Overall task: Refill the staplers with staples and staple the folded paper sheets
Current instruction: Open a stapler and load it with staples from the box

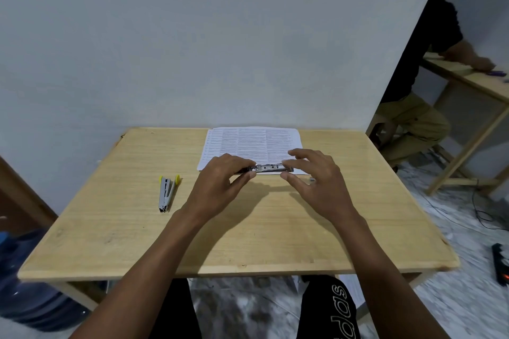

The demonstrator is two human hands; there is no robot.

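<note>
Nearest are the person's knees in black trousers with white lettering, tucked under the front edge of a pale, light-wood rectangular table. On the floor by the table's left front leg stands a large blue translucent water bottle; whether anything is in it cannot be told.

Both bare forearms reach forward over the tabletop. Between the hands, held just above the wood around the table's middle, is a slim silver metal stapler. It is a narrow, shiny bar with small holes showing along its top face. Its long axis runs left to right, nearly level. Which end is the head cannot be told, as both ends are covered.

The left hand grips the stapler's left end, fingers curled over it and thumb underneath. The right hand pinches the right end between thumb and forefinger, the other fingers loosely spread.

Well to the left, a second grey stapler with yellow tips lies on the table, hinged open in a narrow V. Its joint is toward the person and its yellow ends point away.

Beyond the hands, a white printed paper sheet lies flat at the table's far edge, against a plain white wall.
</note>
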